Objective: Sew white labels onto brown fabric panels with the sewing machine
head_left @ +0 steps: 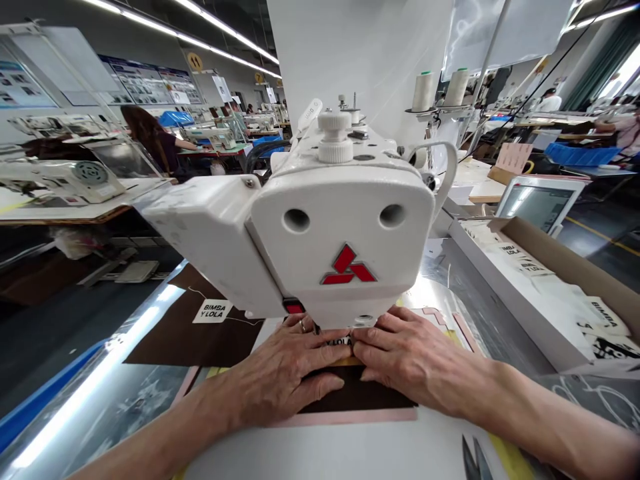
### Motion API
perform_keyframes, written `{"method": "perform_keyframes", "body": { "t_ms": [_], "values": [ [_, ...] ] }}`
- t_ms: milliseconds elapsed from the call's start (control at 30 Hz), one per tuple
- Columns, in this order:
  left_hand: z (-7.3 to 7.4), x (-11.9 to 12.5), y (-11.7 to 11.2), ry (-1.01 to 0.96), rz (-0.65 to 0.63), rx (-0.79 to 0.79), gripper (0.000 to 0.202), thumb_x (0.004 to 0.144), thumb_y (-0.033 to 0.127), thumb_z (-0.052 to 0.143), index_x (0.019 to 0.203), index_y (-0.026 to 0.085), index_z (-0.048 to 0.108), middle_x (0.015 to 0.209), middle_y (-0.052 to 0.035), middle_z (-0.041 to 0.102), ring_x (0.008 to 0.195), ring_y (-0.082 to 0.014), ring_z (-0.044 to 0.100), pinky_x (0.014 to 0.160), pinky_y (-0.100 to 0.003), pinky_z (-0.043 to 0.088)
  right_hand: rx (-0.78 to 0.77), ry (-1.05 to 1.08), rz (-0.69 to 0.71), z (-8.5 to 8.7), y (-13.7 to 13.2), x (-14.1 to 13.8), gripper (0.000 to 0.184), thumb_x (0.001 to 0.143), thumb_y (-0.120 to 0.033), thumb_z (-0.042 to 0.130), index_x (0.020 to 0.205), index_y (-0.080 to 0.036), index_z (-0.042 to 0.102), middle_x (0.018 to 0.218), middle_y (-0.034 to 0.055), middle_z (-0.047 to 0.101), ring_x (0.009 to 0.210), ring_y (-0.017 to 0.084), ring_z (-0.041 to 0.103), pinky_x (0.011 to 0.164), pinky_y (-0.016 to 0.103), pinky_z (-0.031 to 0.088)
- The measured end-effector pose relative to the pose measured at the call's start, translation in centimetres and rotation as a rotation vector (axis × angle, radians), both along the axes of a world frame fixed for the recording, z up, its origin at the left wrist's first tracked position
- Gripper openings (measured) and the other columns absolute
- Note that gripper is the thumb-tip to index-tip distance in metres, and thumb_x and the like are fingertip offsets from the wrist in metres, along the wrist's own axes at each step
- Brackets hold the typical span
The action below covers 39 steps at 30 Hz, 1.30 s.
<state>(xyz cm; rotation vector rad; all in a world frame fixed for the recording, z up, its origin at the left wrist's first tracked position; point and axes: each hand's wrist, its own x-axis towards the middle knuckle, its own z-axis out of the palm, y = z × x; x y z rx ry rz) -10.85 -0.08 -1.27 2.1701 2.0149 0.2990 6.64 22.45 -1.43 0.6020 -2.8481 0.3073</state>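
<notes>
My left hand and my right hand lie side by side under the head of a white sewing machine. Their fingertips press a small white label printed "Y LOLA" onto a dark brown fabric piece. The fingers of both hands are stretched flat and close together, meeting at the label. A ring shows on my left hand. The needle area is hidden behind the machine head.
Another brown piece with a sewn label lies to the left. A cardboard box of labels stands at the right, behind it a tablet screen. Scissors tips show at the bottom. Thread cones stand behind. People work at far tables.
</notes>
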Motion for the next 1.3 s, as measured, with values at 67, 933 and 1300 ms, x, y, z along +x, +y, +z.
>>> {"method": "perform_keyframes", "body": {
  "t_ms": [67,933,1300],
  "values": [
    [-0.2,-0.1,-0.2,0.031,0.007,0.001,0.047,0.109,0.035,0.059,0.155,0.036,0.051,0.165,0.0011,0.047,0.134,-0.0294,0.061,0.110,-0.044,0.042,-0.010,-0.003,-0.004,-0.1,0.0,0.1,0.029,0.115,-0.041,0.048,0.120,-0.021,0.067,0.126,0.0030,0.073,0.108,0.024,0.061,0.099,0.044,0.045],
    [-0.1,0.1,-0.1,0.074,0.021,-0.006,0.049,0.109,0.033,0.061,0.157,0.034,0.051,0.162,-0.0015,0.052,0.130,-0.0274,0.065,0.111,-0.042,0.046,-0.020,0.142,-0.155,-0.8,1.9,8.0,0.026,0.110,-0.029,0.055,0.125,-0.017,0.073,0.138,0.0101,0.073,0.124,0.029,0.070,0.101,0.046,0.062],
    [0.1,0.5,0.0,0.085,0.051,-0.027,0.051,0.108,0.036,0.062,0.157,0.037,0.050,0.160,0.0003,0.053,0.128,-0.0307,0.063,0.105,-0.043,0.048,-0.031,0.114,-0.152,-1.0,1.8,7.8,0.029,0.111,-0.033,0.053,0.124,-0.018,0.074,0.132,0.0099,0.075,0.118,0.027,0.073,0.100,0.042,0.063]
  ]
}}
